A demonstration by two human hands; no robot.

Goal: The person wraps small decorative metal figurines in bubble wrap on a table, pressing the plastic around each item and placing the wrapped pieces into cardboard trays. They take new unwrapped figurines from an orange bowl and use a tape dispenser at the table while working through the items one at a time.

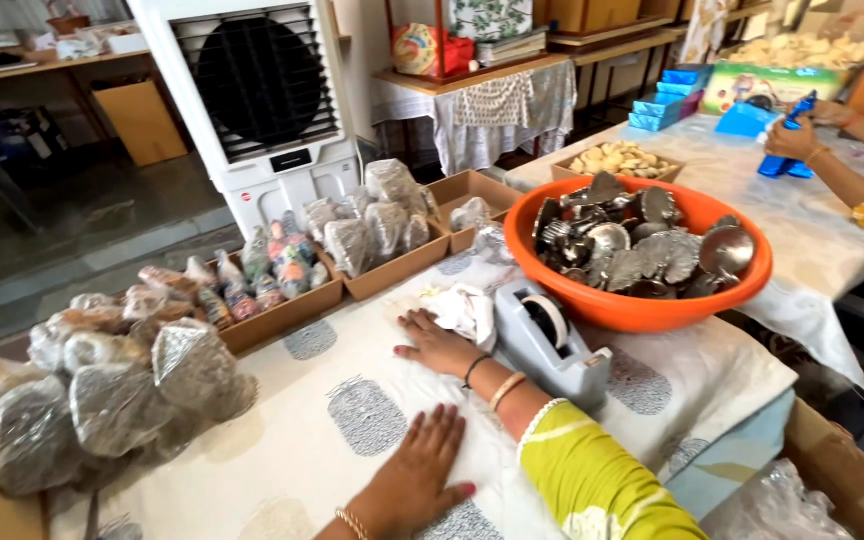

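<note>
Low in the frame, the left hand [414, 478] lies flat and spread, holding nothing, on the counter's patterned cloth [352, 400]. At centre, the right hand [439, 345] rests open, seemingly touching a crumpled white cloth [467, 308] beside the grey tape dispenser [552, 345].

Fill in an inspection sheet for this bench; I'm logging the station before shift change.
Surface: table under a white cloth with grey printed motifs.
Job's things: left hand lies flat on the cloth; right hand lies flat, fingers beside a crumpled white cloth; grey tape dispenser beside the right wrist.
Clutter: orange bowl of metal pieces; cardboard trays of wrapped bundles; more bundles at left.
Grippers: both hands empty, open.
Cables: nothing seen.
Surroundings: white air cooler behind; another person's hands hold a blue item at the next table; blue boxes stacked there.
</note>
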